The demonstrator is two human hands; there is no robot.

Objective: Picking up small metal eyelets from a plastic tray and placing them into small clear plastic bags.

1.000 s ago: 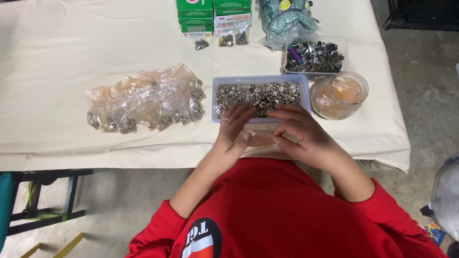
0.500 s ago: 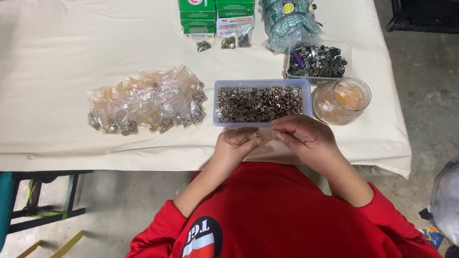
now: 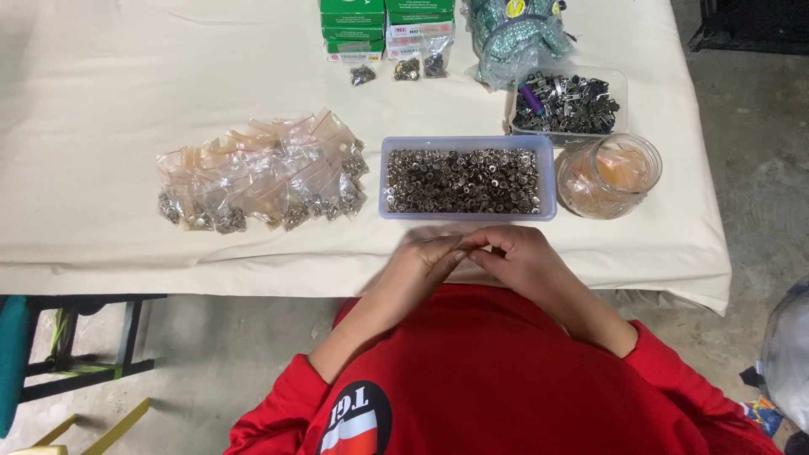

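Hands meeting at the near edge of the cloth-covered table (image 3: pixel 126 168)

I am watching the rectangular clear plastic tray of small metal rings (image 3: pixel 466 179) sitting just beyond both hands for easy reach; left hand (image 3: pixel 417 270) and right hand (image 3: pixel 518 259) are pinching together, fingertips touching, though I cannot tell what they are grasping.

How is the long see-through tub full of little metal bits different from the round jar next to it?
The rectangular tub is long and low; the round jar is taller and curved. The rectangular tub is packed with small dark silvery metal pieces; the round jar holds crumpled clear, orange-tinted stuff, probably little bags. The rectangular tub sits right above the left hand and right hand; the round jar stands off to the right. Both are clear, open-topped, and on the cream cloth.
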